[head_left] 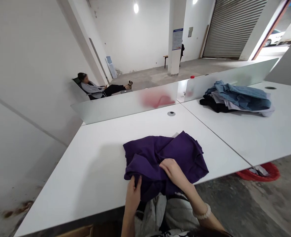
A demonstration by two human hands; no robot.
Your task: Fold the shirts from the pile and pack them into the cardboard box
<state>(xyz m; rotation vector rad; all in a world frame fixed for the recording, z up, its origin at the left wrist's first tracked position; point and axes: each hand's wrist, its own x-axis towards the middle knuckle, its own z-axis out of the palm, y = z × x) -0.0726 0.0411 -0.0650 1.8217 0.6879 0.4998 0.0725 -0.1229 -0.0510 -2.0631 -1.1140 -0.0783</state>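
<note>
As the left grip (133, 194) clenches a fold of the bunched purple garment (165, 161), the right grip (172, 171) lies open on top. The garment's longer axis runs across the white surface (91, 174), by its near edge. A clothes pile (236, 98) sits farther right; a red basket (259, 172) stands on the floor.

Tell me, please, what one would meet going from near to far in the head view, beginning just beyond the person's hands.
Purple garment → round table grommet → frosted divider panel → seated person → white pillar → roller shutter
</note>
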